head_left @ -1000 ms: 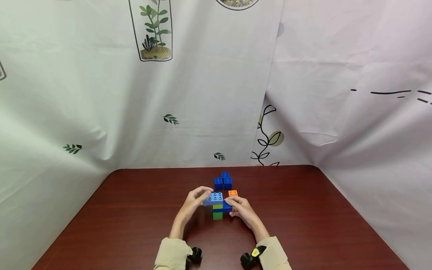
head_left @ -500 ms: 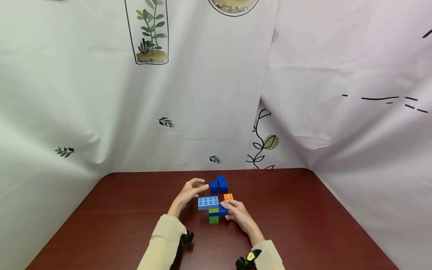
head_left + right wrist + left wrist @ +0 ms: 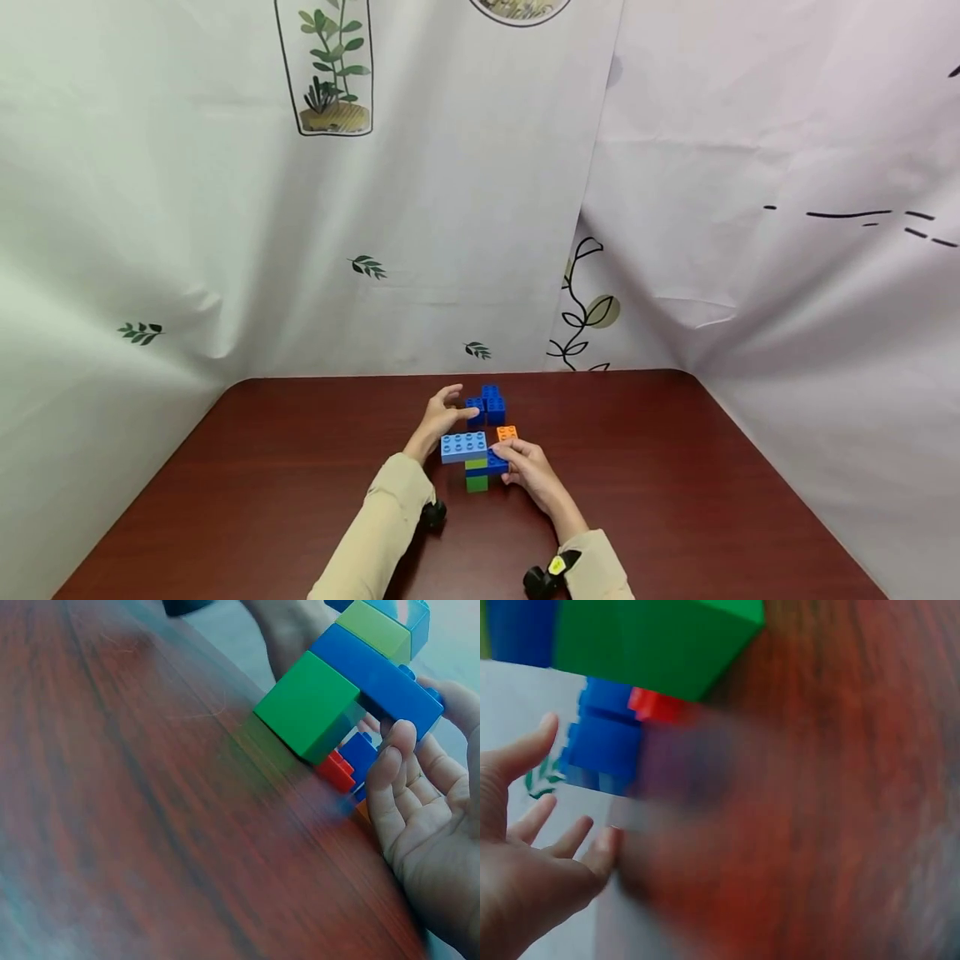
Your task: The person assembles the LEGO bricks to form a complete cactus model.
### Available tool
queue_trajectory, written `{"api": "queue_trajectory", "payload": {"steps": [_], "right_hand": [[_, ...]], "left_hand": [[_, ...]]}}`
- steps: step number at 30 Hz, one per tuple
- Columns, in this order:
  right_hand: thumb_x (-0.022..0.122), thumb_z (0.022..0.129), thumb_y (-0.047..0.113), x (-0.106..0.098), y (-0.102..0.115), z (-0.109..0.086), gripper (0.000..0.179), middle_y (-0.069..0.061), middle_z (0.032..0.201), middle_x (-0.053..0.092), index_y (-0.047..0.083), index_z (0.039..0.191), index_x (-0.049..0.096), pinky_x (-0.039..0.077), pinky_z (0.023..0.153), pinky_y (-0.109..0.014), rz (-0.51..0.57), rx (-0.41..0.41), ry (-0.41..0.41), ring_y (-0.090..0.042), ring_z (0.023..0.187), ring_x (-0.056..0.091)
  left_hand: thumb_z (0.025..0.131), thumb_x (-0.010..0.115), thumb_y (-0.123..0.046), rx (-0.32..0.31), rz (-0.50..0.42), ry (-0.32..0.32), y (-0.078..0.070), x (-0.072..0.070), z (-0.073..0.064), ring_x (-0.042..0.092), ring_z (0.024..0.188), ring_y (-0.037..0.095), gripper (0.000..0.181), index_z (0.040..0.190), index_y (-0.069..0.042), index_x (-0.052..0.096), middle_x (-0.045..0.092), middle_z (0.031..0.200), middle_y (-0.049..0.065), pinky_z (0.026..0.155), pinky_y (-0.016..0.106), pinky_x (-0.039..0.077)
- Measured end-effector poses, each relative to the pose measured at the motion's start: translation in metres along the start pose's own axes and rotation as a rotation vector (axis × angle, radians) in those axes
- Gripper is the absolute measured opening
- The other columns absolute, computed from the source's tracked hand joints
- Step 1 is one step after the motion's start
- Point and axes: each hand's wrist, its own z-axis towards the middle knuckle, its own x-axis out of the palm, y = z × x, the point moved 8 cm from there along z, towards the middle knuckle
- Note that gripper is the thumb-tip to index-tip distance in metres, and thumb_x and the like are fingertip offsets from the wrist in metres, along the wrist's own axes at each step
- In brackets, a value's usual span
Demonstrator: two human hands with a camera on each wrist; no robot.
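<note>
A small brick stack (image 3: 476,467) stands on the dark red table (image 3: 675,500): a green brick (image 3: 311,705) at the bottom, then a dark blue brick (image 3: 382,675), a lime brick (image 3: 375,630) and a light blue 2x4 brick (image 3: 463,447) on top. My right hand (image 3: 501,457) pinches the dark blue brick from the right, thumb (image 3: 397,750) on its side. My left hand (image 3: 459,402) reaches past the stack with straight, spread fingers (image 3: 532,750) and holds nothing. It is close to a cluster of dark blue bricks (image 3: 487,406).
An orange brick (image 3: 507,432) lies just behind my right hand. A red brick (image 3: 336,771) shows beyond the stack in the wrist views. White printed curtains (image 3: 375,208) wall the table at the back and both sides.
My left hand has let go of the light blue top brick and moved back towards the dark blue bricks. My right hand has kept its hold on the stack.
</note>
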Motion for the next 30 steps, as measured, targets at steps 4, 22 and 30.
{"api": "queue_trajectory", "payload": {"steps": [4, 22, 30], "right_hand": [[0.062, 0.095, 0.024, 0.003, -0.001, -0.001, 0.025, 0.005, 0.093, 0.057, 0.001, 0.105, 0.066, 0.049, 0.062, -0.018, 0.008, 0.003, 0.004, -0.005, 0.063, 0.050], [0.062, 0.094, 0.027, 0.008, 0.004, 0.003, 0.027, 0.005, 0.091, 0.056, 0.002, 0.104, 0.064, 0.050, 0.063, -0.018, 0.009, -0.012, 0.028, -0.006, 0.063, 0.051], [0.060, 0.096, 0.025, 0.003, 0.005, -0.004, 0.030, 0.004, 0.090, 0.055, -0.002, 0.108, 0.063, 0.049, 0.062, -0.018, -0.010, -0.007, 0.023, -0.006, 0.063, 0.050]], "left_hand": [[0.084, 0.076, -0.021, -0.003, -0.025, 0.023, 0.009, 0.004, 0.000, 0.043, 0.133, 0.042, 0.067, 0.141, -0.003, 0.046, 0.046, 0.144, 0.025, 0.107, 0.051, 0.043], [0.090, 0.069, -0.012, 0.025, -0.037, -0.036, 0.005, 0.000, -0.006, 0.056, 0.101, 0.030, 0.037, 0.120, 0.007, 0.059, 0.063, 0.115, 0.025, 0.090, 0.039, 0.049], [0.087, 0.073, -0.030, -0.110, -0.242, -0.026, 0.021, 0.003, -0.029, 0.054, 0.083, 0.013, 0.046, 0.123, -0.006, 0.059, 0.055, 0.103, 0.004, 0.069, 0.019, 0.047]]}}
